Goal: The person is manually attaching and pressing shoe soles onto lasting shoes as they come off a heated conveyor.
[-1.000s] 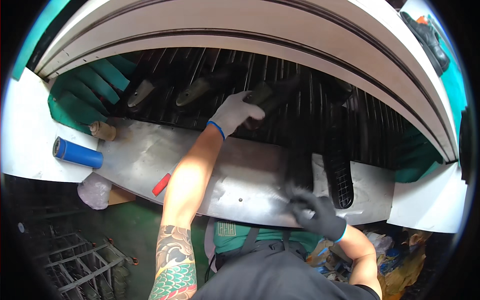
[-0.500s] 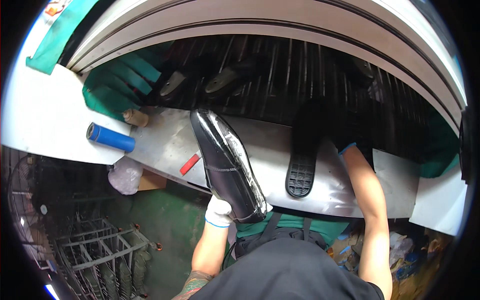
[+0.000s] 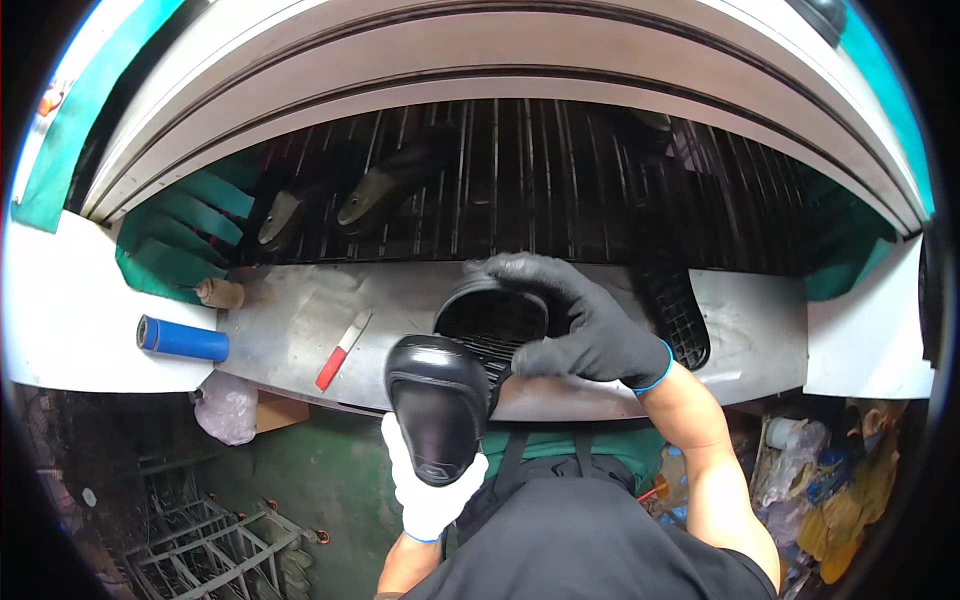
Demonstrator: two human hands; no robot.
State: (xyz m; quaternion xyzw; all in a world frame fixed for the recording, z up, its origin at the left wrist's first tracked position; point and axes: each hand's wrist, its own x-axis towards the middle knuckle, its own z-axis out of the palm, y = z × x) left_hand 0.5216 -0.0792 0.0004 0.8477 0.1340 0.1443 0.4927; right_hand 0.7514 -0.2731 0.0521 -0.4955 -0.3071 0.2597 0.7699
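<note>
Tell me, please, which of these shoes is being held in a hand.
It is the glossy black shoe in the white-gloved left hand; the two olive-ended shoes at back left lie unheld on the dark rails.

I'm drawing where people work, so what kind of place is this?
Probably a shoe workshop: the left hand holds a shiny black shoe, a black sole rests on the metal ledge, and shoe shapes lie beyond.

The left hand [image 3: 437,500], white-gloved, is cupped in a hold at the near side; its bare wrist [image 3: 412,558] rises from the near edge. The right hand [image 3: 600,335], dark-gloved and farther off, arches thumb [image 3: 553,358] and fingers [image 3: 540,273] into a C; its bare forearm [image 3: 690,412] slants toward the near right.
</note>
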